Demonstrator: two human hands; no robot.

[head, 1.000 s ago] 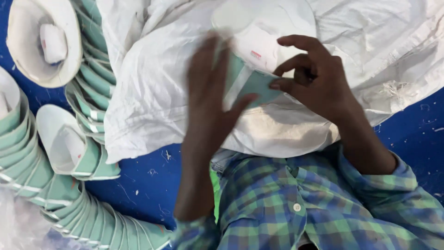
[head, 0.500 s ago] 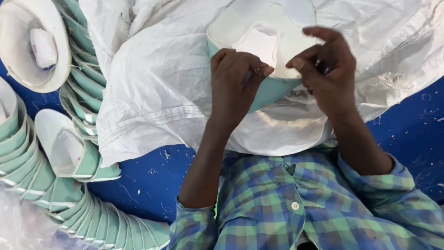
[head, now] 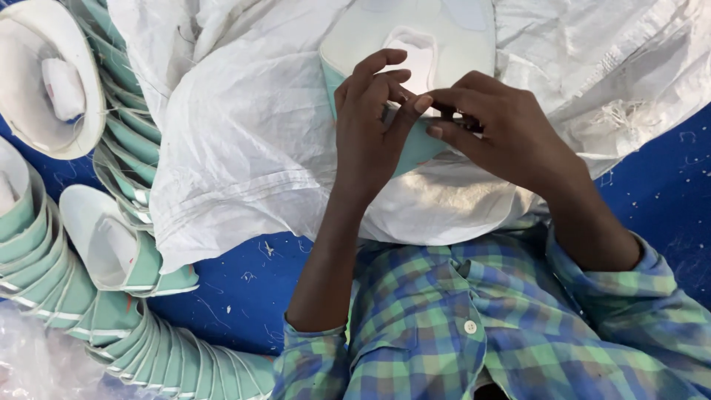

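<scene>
White sack (head: 244, 141) under hands-held cap piece (head: 415, 52)

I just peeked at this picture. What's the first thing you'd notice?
Right in the middle, the left hand and right hand meet fingertip to fingertip on a mint-green and white cap piece. It rests on a big crumpled white sack. Down the left side curls a long nested stack of matching green pieces on the blue floor.

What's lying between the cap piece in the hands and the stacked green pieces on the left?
In the head view, a crumpled white woven sack fills the stretch between the held cap piece and the nested stack.
</scene>
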